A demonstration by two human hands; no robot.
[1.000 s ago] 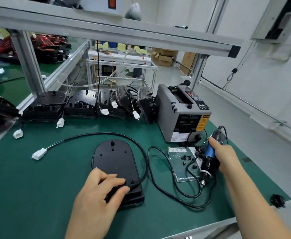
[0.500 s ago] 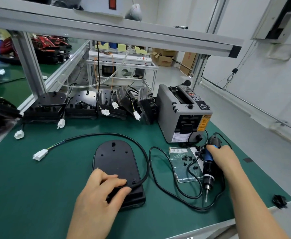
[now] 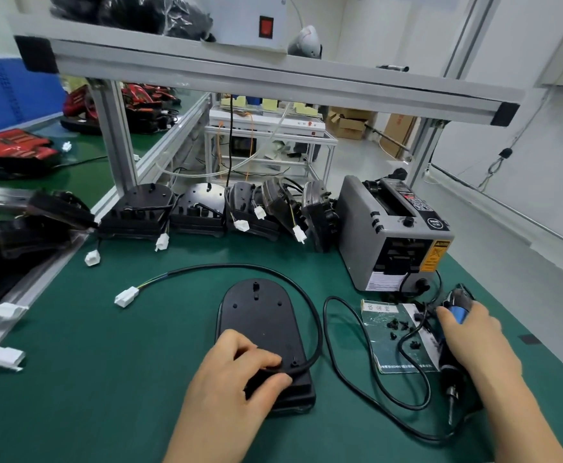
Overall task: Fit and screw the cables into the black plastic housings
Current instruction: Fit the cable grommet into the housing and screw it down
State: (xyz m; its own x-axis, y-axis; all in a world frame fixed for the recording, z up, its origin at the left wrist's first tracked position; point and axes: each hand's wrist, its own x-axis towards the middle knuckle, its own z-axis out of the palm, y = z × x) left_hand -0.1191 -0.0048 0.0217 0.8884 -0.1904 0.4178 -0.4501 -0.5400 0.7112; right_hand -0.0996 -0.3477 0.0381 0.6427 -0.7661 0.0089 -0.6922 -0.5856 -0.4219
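One flat black plastic housing [image 3: 260, 325] lay in front of us on the green counter [image 3: 106, 379]. It was the one we were working on. Our left hand [image 3: 236, 379] sat on its near end, fingers bent and pinching the black round cable [image 3: 317, 329] down where it meets the housing. The cable looped round the right side and ended in one white plastic plug [image 3: 127, 296], lying apart to the left.

Our right hand [image 3: 473, 342] had its fingers wrapped tight round one blue and black electric screwdriver [image 3: 450, 372], well to the right of the housing.

We think the cable was fitted but not yet screwed, as the screwdriver was nowhere near the housing. Small black screws [image 3: 398, 329] lay on one clear plastic sheet [image 3: 387, 357]. We counted about eight, but they were tiny.

Five more black housings with cables [image 3: 139, 208] stood in a row at the back, beside one grey box-shaped machine [image 3: 393, 235]. These looked done. Dark ones at the far left were too blurry to count.
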